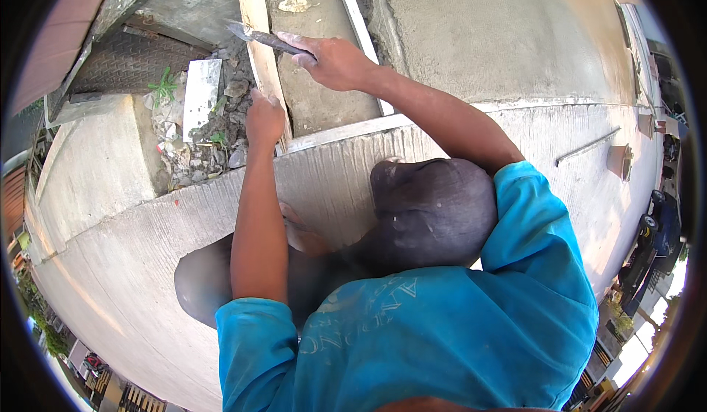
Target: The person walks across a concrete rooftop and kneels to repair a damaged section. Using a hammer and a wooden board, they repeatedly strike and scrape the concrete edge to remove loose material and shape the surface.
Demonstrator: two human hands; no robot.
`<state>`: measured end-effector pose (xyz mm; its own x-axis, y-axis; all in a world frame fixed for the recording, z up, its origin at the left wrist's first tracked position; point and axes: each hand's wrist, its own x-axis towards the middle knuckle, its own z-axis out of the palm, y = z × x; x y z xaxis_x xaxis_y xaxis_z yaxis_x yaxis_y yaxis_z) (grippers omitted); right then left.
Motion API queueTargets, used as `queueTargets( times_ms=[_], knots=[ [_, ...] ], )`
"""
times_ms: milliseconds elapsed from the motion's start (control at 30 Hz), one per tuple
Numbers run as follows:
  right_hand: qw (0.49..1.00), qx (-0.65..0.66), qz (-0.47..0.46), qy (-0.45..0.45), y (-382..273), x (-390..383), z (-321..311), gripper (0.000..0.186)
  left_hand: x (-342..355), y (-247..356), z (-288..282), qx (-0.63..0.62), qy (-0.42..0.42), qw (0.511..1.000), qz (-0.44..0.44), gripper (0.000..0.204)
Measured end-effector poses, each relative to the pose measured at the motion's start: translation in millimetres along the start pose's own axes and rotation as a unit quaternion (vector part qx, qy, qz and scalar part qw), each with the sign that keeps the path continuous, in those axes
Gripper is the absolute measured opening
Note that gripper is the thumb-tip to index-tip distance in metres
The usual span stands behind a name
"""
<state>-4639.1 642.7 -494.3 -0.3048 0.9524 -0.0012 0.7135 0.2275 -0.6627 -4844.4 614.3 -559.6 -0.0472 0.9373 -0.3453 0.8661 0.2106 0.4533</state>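
Observation:
A long wooden board (258,18) runs away from me along the edge of a narrow concrete strip. My left hand (265,120) is closed at the board's left edge near its close end, its fingers curled and partly hidden. Farther up, my right hand (335,62) wraps round the dark handle of a hammer (283,44). The hammer's grey metal head (239,30) points left and lies over the board's left edge. I cannot tell whether it touches the wood.
Rubble (195,163) and a pale flat slab (202,97) lie left of the board. A thin pale strip (356,18) borders the concrete on the right, beside smooth grey concrete (501,40). A thin rod (588,147) and a brownish block (620,162) lie far right.

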Motion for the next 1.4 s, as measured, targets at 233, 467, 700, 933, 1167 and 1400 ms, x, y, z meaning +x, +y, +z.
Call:
queueTargets(
  times_ms=[233, 467, 700, 933, 1167, 1400],
  knots=[
    [0.973, 0.042, 0.213, 0.079, 43.7, -140.1, -3.8, 0.041, -3.7, 6.1, 4.7, -0.025, 0.032, 0.999, 0.007, 0.050],
    [0.776, 0.036, 0.566, 0.275, 85.7, -326.8, 26.5, 0.030, -10.8, 13.4, -4.3, 0.015, 0.038, 0.998, -0.045, 0.055],
    [0.566, -0.048, 0.727, 0.387, 160.1, -416.0, 39.7, 0.040, -19.9, 30.6, -9.2, 0.036, 0.137, 0.987, -0.077, 0.062],
    [0.555, -0.206, 0.765, 0.252, 183.9, -427.2, 36.8, 0.045, -33.0, 65.3, 3.2, 0.072, 0.344, 0.899, 0.260, 0.053],
    [0.548, -0.249, 0.746, 0.285, 200.5, -428.1, 49.1, 0.046, -38.4, 112.7, 103.8, -0.094, -0.025, 0.988, 0.116, 0.065],
    [0.554, -0.261, 0.742, 0.272, 197.6, -425.8, 46.2, 0.047, -11.2, 134.4, 179.2, -0.047, -0.101, 0.994, 0.019, 0.079]
  ],
)
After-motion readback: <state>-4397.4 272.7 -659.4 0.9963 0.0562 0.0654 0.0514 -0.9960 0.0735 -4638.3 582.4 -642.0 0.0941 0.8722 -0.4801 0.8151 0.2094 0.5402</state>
